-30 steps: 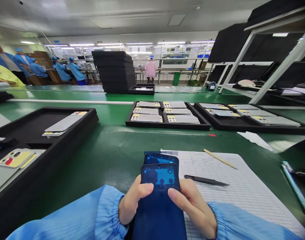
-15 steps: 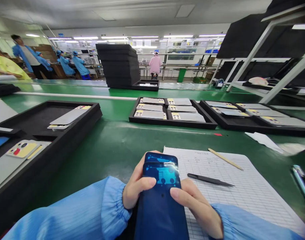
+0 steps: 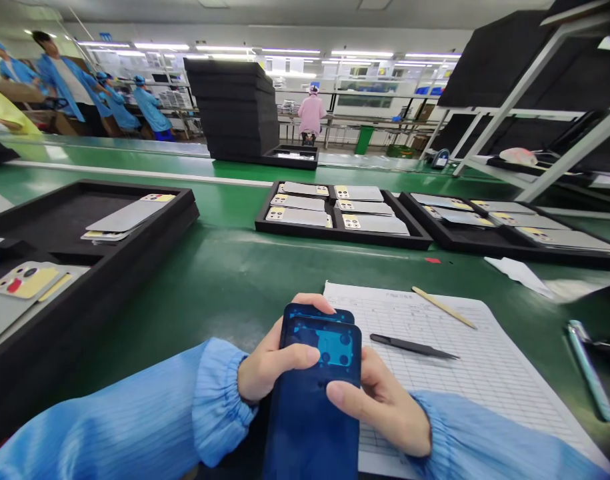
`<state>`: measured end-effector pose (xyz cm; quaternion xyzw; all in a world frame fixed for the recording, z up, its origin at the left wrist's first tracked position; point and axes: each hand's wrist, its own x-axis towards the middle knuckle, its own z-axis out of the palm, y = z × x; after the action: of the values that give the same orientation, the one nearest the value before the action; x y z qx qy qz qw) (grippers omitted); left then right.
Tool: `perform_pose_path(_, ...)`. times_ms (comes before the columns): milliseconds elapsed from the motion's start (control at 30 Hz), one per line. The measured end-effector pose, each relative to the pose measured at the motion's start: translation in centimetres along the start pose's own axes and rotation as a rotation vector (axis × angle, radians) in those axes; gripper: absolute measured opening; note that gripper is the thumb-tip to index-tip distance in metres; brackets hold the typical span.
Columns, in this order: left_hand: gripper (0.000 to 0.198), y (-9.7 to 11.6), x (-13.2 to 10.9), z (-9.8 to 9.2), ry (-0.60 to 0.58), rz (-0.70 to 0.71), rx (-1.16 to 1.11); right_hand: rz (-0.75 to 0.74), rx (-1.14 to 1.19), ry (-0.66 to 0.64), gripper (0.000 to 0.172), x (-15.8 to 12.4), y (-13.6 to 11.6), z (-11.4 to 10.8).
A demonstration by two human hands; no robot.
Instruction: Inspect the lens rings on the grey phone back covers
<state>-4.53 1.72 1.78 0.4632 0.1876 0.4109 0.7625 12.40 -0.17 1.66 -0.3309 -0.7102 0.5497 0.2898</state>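
Note:
Both my hands hold a dark blue phone back panel [image 3: 317,393], its inner side up and a lighter blue patch at the top end. A second blue panel [image 3: 317,311] peeks out from under its far end. My left hand [image 3: 269,363] wraps the left edge with the thumb lying across the face. My right hand [image 3: 385,403] grips the right edge, thumb pressed on the panel. Both sleeves are light blue. The hands hover over the near edge of a ruled paper sheet [image 3: 485,373].
Black tweezers [image 3: 409,346] and a wooden stick [image 3: 442,307] lie on the sheet. Black trays [image 3: 335,233] of silver panels sit across the green table [image 3: 225,280]; a deep black tray [image 3: 109,267] is at left. A pen [image 3: 587,377] lies at right. People work in the background.
My hands and the panel have shifted slightly; my right thumb has slid lower on the panel's face. The camera has tilted down a little.

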Motion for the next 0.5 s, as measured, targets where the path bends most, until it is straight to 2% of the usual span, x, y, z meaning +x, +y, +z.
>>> perform_pose_path(233,0.031,-0.15,0.08,-0.04,-0.002,0.013,0.022,-0.076,-0.155,0.034,0.031,-0.08,-0.04,0.01)
perform_pose_path(500,0.03,-0.04,0.05,0.24,0.037,-0.009,0.018,-0.074,-0.099,0.006,0.032,0.0,-0.27,0.03)
